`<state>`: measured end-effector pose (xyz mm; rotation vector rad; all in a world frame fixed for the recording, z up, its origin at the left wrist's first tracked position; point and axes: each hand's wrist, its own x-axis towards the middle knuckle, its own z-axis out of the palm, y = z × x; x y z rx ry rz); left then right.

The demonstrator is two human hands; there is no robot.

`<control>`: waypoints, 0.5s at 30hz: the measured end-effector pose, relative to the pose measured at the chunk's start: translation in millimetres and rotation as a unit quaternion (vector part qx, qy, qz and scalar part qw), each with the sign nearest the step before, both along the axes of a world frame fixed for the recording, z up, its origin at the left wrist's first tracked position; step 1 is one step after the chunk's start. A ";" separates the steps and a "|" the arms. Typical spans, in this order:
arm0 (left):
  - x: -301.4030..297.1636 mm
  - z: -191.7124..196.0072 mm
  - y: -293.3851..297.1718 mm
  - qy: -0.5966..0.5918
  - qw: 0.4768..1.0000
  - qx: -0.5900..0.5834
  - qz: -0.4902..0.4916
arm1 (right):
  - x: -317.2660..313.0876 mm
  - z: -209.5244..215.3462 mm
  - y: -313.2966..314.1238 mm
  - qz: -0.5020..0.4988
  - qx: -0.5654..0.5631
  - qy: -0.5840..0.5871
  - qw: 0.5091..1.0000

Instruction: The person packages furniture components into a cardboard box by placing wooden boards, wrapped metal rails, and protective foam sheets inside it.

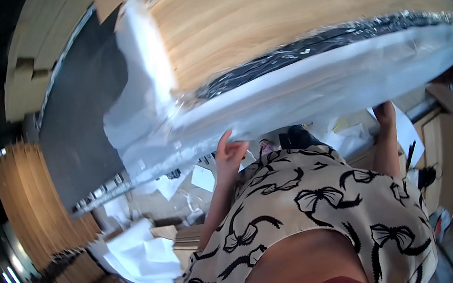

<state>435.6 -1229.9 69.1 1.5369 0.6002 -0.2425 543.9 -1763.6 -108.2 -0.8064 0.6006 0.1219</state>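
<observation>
A wood-grain panel [288, 3] lies in front of me, with white foam wrap [312, 85] along its near edge and left side. Crumpled dark plastic film [295, 52] runs between the panel and the foam. Close to the foam's lower edge is my left hand [232, 151], its fingers apart and nothing seen in them. My right hand [384, 113] reaches up to the same edge farther right; its fingers are hidden there, so its grip does not show.
A dark tabletop [86, 104] extends left beneath the wrap. Stacked brown cardboard [42, 198] stands at the left, with more cardboard [53, 38] at the far left. White sheets [143, 253] and paper scraps litter the floor. Brown boxes [444, 150] stand on the right.
</observation>
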 end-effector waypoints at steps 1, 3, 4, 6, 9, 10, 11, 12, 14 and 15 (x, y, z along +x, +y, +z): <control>-6.3 -14.1 8.4 -0.017 0.999 -0.025 0.025 | -7.1 35.2 33.6 -0.068 0.006 0.034 0.997; -1.0 -12.8 3.8 -0.068 0.996 -0.004 0.050 | -41.5 45.4 3.9 -0.156 0.003 0.101 0.983; -0.6 -11.0 4.4 -0.110 0.991 0.036 0.065 | -54.3 58.7 -3.2 -0.152 -0.017 0.074 0.985; -5.2 -11.9 14.8 -0.119 0.989 0.043 0.081 | -71.3 80.9 -39.9 -0.160 -0.043 0.066 0.984; -18.4 -13.7 31.9 -0.140 0.975 0.125 0.122 | -77.3 148.4 -39.6 -0.122 -0.079 -0.039 0.989; -21.8 -21.0 38.6 -0.140 0.976 0.116 0.120 | -75.6 177.1 -27.1 -0.121 -0.102 -0.056 0.986; -25.8 -30.4 45.2 -0.137 0.979 0.114 0.101 | -75.9 199.1 -20.5 -0.121 -0.123 -0.076 0.982; -27.4 -32.4 47.9 -0.134 0.981 0.114 0.083 | -76.3 211.7 -26.1 -0.125 -0.129 -0.080 0.980; -28.7 -33.0 48.5 -0.162 0.979 0.100 0.073 | -72.5 232.9 -41.7 -0.121 -0.163 -0.091 0.975; -28.7 -30.3 48.1 -0.171 0.981 0.071 0.053 | -67.9 251.8 -37.9 -0.122 -0.175 -0.104 0.971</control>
